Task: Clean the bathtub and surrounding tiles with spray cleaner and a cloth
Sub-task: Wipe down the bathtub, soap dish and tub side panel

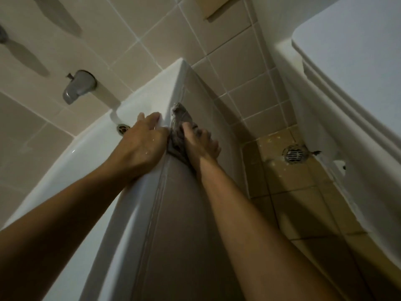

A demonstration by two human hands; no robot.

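A white bathtub (91,153) runs from lower left up to the tiled corner. Its outer side is a beige tiled panel (186,224). My left hand (141,146) lies flat on the tub's rim, fingers spread, holding nothing. My right hand (199,142) presses a crumpled grey cloth (180,120) against the top of the tiled panel, just under the rim. The two hands are side by side, almost touching. No spray bottle is in view.
A grey tub spout (79,86) sticks out of the wall tiles above the tub's overflow fitting (123,128). A white toilet (355,101) stands at the right. Between it and the tub lies a narrow tan floor with a round floor drain (294,153).
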